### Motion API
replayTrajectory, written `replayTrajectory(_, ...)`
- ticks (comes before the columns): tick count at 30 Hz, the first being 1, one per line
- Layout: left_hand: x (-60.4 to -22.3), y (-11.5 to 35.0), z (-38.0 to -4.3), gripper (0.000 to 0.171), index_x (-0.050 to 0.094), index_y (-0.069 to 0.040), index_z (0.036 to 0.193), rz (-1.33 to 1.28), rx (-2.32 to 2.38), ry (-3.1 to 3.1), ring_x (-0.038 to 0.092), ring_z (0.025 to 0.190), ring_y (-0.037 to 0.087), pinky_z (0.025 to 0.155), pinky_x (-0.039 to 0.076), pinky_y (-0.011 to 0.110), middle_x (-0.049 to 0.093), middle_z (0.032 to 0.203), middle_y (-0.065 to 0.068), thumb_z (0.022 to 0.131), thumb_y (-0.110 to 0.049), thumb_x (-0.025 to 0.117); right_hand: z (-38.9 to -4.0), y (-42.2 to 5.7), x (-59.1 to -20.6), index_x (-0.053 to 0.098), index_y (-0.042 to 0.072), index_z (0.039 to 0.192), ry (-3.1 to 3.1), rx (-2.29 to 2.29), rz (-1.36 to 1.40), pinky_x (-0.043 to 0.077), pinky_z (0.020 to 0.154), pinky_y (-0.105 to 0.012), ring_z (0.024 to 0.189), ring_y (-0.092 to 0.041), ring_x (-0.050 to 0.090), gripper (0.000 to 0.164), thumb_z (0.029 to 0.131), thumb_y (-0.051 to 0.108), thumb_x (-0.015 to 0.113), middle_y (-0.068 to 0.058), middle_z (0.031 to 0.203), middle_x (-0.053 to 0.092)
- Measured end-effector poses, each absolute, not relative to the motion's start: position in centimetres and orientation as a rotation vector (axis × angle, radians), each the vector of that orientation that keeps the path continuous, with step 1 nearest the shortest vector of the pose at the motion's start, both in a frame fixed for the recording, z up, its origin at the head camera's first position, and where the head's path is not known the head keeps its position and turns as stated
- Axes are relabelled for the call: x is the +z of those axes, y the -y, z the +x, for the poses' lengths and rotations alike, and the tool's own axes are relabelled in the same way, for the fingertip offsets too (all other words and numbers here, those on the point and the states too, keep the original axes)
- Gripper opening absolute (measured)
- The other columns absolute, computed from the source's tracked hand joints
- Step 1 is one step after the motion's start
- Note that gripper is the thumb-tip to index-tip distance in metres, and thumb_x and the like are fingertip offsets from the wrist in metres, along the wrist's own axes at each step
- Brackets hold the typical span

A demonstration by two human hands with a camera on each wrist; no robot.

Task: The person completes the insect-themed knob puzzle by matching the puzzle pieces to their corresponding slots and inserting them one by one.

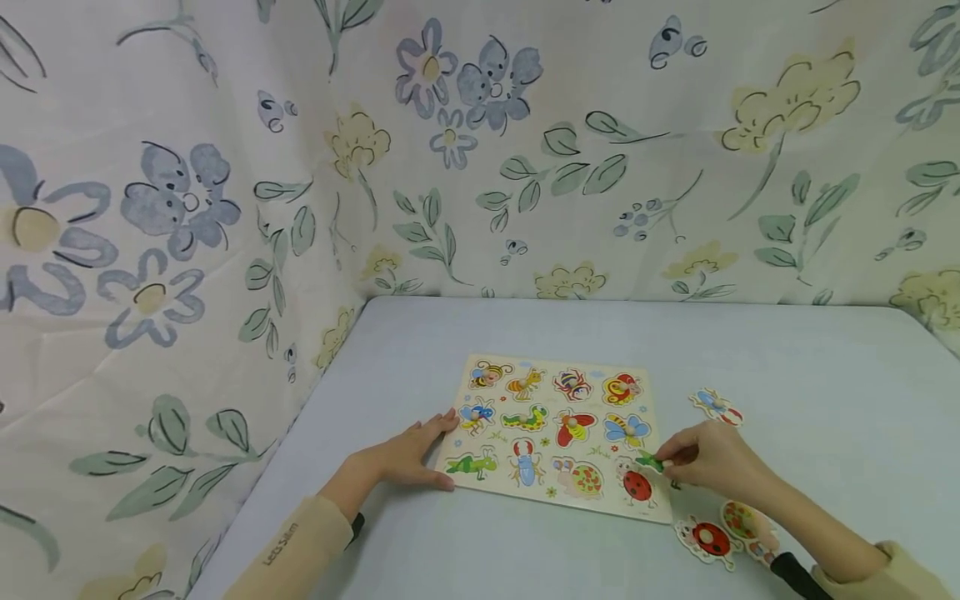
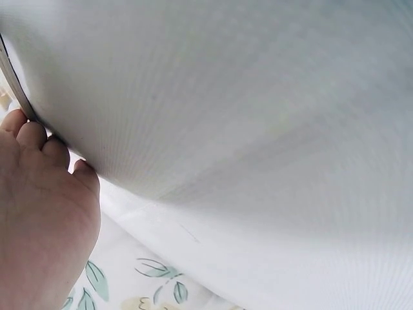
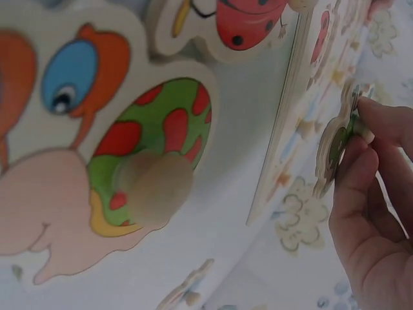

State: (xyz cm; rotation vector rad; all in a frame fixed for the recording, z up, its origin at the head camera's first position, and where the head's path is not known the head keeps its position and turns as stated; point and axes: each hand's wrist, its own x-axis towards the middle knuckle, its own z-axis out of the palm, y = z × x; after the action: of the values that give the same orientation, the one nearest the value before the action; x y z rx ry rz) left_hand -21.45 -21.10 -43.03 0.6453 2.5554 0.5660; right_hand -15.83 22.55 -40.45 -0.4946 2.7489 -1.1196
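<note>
A wooden peg puzzle board (image 1: 663, 510) with several insect pictures lies on the table. My left hand (image 1: 411, 454) rests at its left edge, thumb and fingers spread; in the left wrist view the fingertips meet that edge. Over the board's lower right side, my right hand (image 1: 712, 460) pinches a green puzzle piece (image 1: 651, 461) by its knob, near the ladybug picture (image 1: 637, 486). In the right wrist view the green piece (image 3: 334, 152) is held tilted, seen nearly edge-on. Its full picture is hidden.
Right of the board lie a ladybug piece (image 1: 710, 540) and a snail piece (image 1: 738, 518), partly covered by the right wrist strap. A stag beetle piece (image 1: 716, 407) lies beyond the right hand. A floral curtain (image 1: 570, 167) stands behind the white table (image 1: 390, 350).
</note>
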Motion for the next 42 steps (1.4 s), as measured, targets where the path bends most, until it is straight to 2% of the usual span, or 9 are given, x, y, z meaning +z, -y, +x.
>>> replayTrajectory(10,-43.0,21.0,-21.6,0.1,0.024,-0.01,0.155,0.655,0.54,-2.559,0.016,0.147,0.03,0.119,0.015,0.048,0.015,0.162,0.005,0.079,-0.048,0.077,-16.6,-20.4,-40.4,0.076,0.006,0.081,-2.732,-1.117,-0.612,0.053,0.056,-0.02,0.065,-0.003,0.058,0.009,0.075,0.001,0.079,0.002,0.079,0.071)
replayTrajectory(22,-43.0,21.0,-21.6,0.1,0.024,-0.009,0.154,0.67,0.544,-2.558,0.016,0.147,0.029,0.12,0.014,0.047,0.016,0.162,0.006,0.079,-0.047,0.077,-17.2,-18.5,-40.5,0.076,0.005,0.081,-2.7,-1.108,-0.68,0.051,0.053,-0.02,0.062,-0.003,0.053,0.008,0.075,0.0,0.079,0.002,0.077,0.07)
replayTrajectory(42,-43.3,21.2,-21.6,0.1,0.024,-0.01,0.155,0.658,0.533,-2.566,0.016,0.147,0.028,0.12,0.015,0.046,0.016,0.162,0.005,0.079,-0.048,0.077,-18.3,-14.0,-40.9,0.076,0.008,0.076,-2.648,-1.144,-0.759,0.053,0.056,-0.02,0.064,-0.003,0.058,0.012,0.073,-0.004,0.077,0.007,0.073,0.069)
